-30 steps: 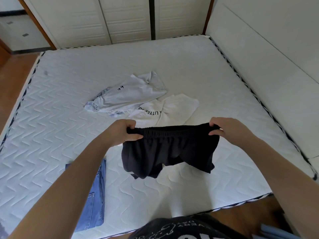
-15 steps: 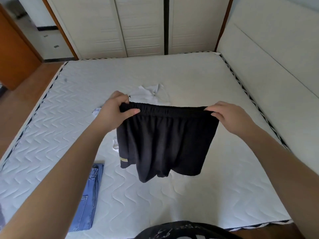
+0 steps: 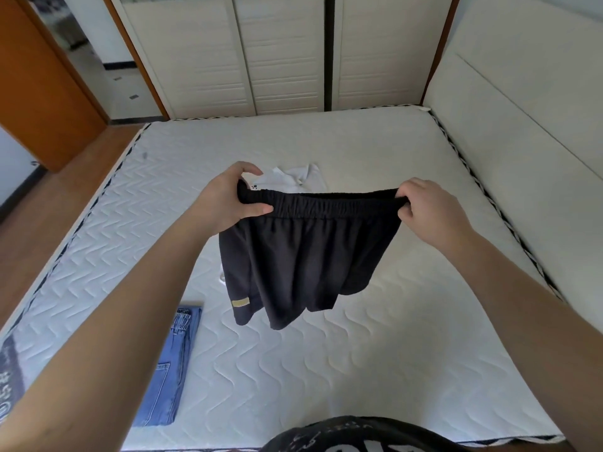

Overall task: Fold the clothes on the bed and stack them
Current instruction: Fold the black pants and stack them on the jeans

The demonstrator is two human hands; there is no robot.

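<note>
A pair of black shorts (image 3: pixel 303 259) with an elastic waistband and a small tan label hangs in the air over the white quilted mattress (image 3: pixel 375 353). My left hand (image 3: pixel 225 200) pinches the left end of the waistband. My right hand (image 3: pixel 427 210) grips the right end, and the band is stretched flat between them. Folded blue jeans (image 3: pixel 169 367) lie on the mattress at the lower left. A white garment (image 3: pixel 293 177) lies behind the shorts, mostly hidden by them.
A padded headboard (image 3: pixel 522 109) runs along the bed's right side. White wardrobe doors (image 3: pixel 261 60) stand beyond the far edge. Wooden floor (image 3: pixel 55 197) and an orange-brown door (image 3: pixel 36 86) are to the left.
Both hands have lifted the shorts higher off the mattress and pulled the waistband straight, so the legs hang free. The view has tilted up.
</note>
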